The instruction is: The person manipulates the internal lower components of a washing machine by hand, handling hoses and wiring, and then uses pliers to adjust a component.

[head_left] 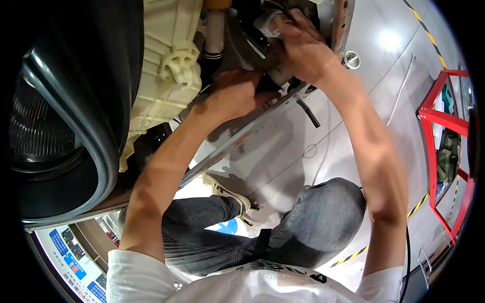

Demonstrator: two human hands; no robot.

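Fingers of the right hand (303, 48) are bent and reach deep among the inner parts of a machine, near a whitish, translucent piece (263, 22); I cannot tell from here if they pinch it or only touch it. At the left hand (233, 93), placed lower and nearer to the person, the thumb stands apart from the curled fingers, but the fingertips go into shadow, so I cannot say what they hold. Between and above the two hands is a dark curved part (241, 44), just beside the fingers, inside the machine and behind its metal frame rail (242, 132).

To the left of the hands I see a ribbed cream plastic housing (156, 98), and further left a round silvery-grey ring (96, 151) around a dark, ridged bowl (43, 121). A pale pipe (215, 30) with a dark lower end comes down next to the housing. A short black tube (308, 113) sticks out near the rail, and a white round cap (352, 60) is close to the right forearm.

The person wears a white T-shirt (252, 288) and dark grey jeans (323, 222), with the legs bent. On the right side, a red metal frame (429, 151) stands on the pale floor (374, 111), well apart from the hands.
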